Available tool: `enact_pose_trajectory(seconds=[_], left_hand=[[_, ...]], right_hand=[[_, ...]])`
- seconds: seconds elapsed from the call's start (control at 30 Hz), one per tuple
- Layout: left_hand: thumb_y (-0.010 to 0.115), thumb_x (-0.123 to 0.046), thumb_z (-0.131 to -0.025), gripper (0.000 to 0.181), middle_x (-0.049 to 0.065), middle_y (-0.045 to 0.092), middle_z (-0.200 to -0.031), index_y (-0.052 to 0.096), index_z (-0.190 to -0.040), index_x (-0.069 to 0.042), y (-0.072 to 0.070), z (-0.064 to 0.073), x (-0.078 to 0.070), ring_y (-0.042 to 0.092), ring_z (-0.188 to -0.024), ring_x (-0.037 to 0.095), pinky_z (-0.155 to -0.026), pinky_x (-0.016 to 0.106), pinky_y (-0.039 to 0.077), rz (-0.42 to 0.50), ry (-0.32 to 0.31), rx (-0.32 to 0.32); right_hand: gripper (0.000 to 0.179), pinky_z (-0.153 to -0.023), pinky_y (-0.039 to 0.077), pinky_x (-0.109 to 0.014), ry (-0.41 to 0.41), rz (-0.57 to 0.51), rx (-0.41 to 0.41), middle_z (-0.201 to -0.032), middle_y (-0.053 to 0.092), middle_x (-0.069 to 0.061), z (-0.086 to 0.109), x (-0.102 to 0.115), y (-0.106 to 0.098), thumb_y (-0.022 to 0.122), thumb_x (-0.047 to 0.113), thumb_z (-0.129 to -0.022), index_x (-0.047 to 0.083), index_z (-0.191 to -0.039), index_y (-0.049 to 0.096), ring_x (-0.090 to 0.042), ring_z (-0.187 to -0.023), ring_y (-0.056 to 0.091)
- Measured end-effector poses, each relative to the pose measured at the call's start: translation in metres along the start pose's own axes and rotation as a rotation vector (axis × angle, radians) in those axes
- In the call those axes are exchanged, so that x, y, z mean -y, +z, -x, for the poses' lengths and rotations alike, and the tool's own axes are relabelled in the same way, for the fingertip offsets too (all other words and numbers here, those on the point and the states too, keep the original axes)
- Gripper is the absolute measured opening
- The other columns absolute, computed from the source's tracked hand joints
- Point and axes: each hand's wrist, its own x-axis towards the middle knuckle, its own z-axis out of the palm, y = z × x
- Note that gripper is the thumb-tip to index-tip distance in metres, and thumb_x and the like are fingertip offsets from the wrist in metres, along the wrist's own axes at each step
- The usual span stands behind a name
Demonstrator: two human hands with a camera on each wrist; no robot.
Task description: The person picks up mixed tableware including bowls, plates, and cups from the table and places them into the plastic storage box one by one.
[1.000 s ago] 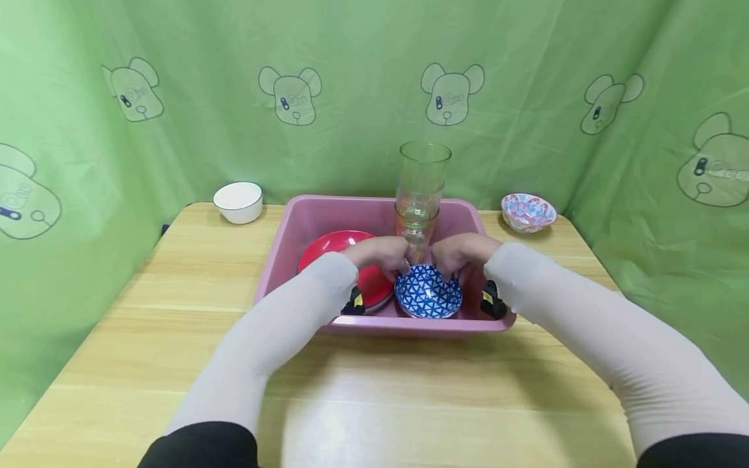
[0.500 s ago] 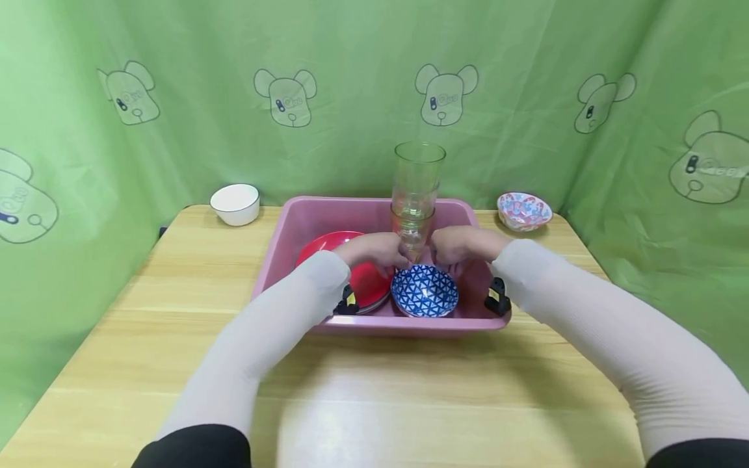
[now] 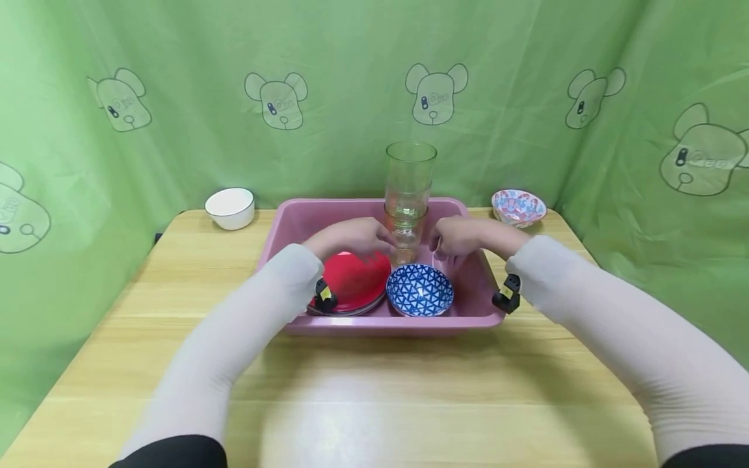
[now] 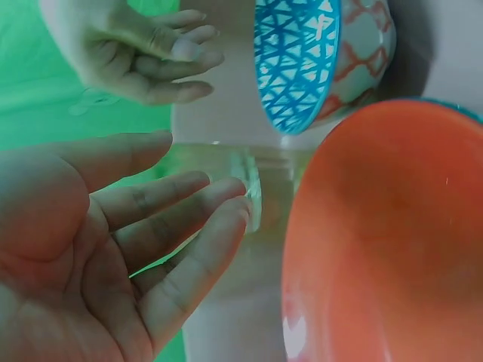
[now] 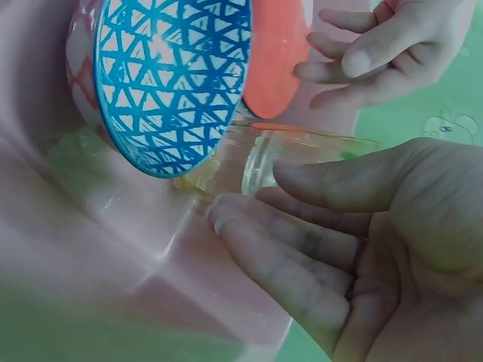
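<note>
A blue-and-white bowl with a triangle pattern (image 3: 420, 291) rests in the pink basin (image 3: 398, 323), to the right of a red plate (image 3: 357, 281) that lies on other dishes. Behind the bowl, a tall stack of clear glasses (image 3: 409, 179) rises above the basin's back rim. My left hand (image 3: 355, 235) is over the red plate, left of the glasses, its fingers extended and holding nothing. On the other side of the glasses is my right hand (image 3: 465, 235), fingers loosely bent with nothing in them. Both wrist views show the fingers apart from the bowl's rim.
A white bowl (image 3: 230, 209) stands on the wooden table (image 3: 386, 390) at the back left. At the back right is a pink-and-blue patterned bowl (image 3: 518, 208). A green curtain (image 3: 351, 130) hangs close behind the table.
Both hands have let go of the blue-and-white bowl's rim and moved back and apart, the left leftward and the right rightward. The bowl stays in the basin. The view has shifted slightly.
</note>
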Motion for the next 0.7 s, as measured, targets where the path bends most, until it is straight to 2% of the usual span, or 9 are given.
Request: enact_pose_trajectory(seconds=[0.2,0.3,0.47,0.57,0.7], left_hand=[[0.058,-0.021,-0.100,0.038,0.014,0.066,-0.119,0.059,-0.132,-0.002,-0.016,0.023,0.012,0.068,-0.094,0.028,-0.074,0.031,0.059,-0.031,0.015,-0.065],[0.058,-0.022,-0.099,0.039,0.015,0.066,-0.119,0.059,-0.133,-0.003,-0.024,0.037,0.020,0.068,-0.094,0.028,-0.075,0.033,0.059,-0.041,0.010,-0.092],[0.058,-0.018,-0.099,0.038,0.015,0.064,-0.123,0.059,-0.133,-0.003,-0.033,0.060,0.032,0.067,-0.100,0.030,-0.080,0.037,0.058,-0.008,-0.006,-0.157],[0.059,-0.016,-0.098,0.037,0.015,0.065,-0.122,0.059,-0.132,-0.001,-0.036,0.072,0.040,0.066,-0.102,0.031,-0.080,0.035,0.058,0.006,0.001,-0.211],[0.060,-0.015,-0.098,0.037,0.019,0.064,-0.122,0.059,-0.131,0.001,-0.040,0.086,0.052,0.065,-0.106,0.034,-0.084,0.038,0.058,0.071,-0.006,-0.254]], right_hand=[[0.031,-0.067,0.061,-0.037,0.021,-0.176,-0.040,-0.103,0.067,-0.025,0.012,-0.006,-0.007,0.053,0.000,-0.096,-0.014,-0.124,0.055,-0.032,-0.082,0.070],[0.030,-0.069,0.061,-0.037,0.026,-0.205,-0.098,-0.104,0.067,-0.025,0.017,-0.011,-0.009,0.053,0.001,-0.098,-0.013,-0.125,0.054,-0.033,-0.084,0.069],[0.030,-0.071,0.060,-0.038,0.024,-0.249,-0.193,-0.104,0.066,-0.027,0.026,-0.020,-0.010,0.055,0.002,-0.097,-0.012,-0.123,0.056,-0.033,-0.084,0.069],[0.031,-0.073,0.060,-0.039,0.032,-0.297,-0.231,-0.108,0.064,-0.028,0.029,-0.026,-0.010,0.053,0.002,-0.098,-0.012,-0.125,0.055,-0.033,-0.085,0.068],[0.033,-0.074,0.060,-0.039,0.033,-0.372,-0.274,-0.114,0.061,-0.030,0.032,-0.036,-0.009,0.049,0.001,-0.099,-0.013,-0.128,0.052,-0.033,-0.087,0.067]])
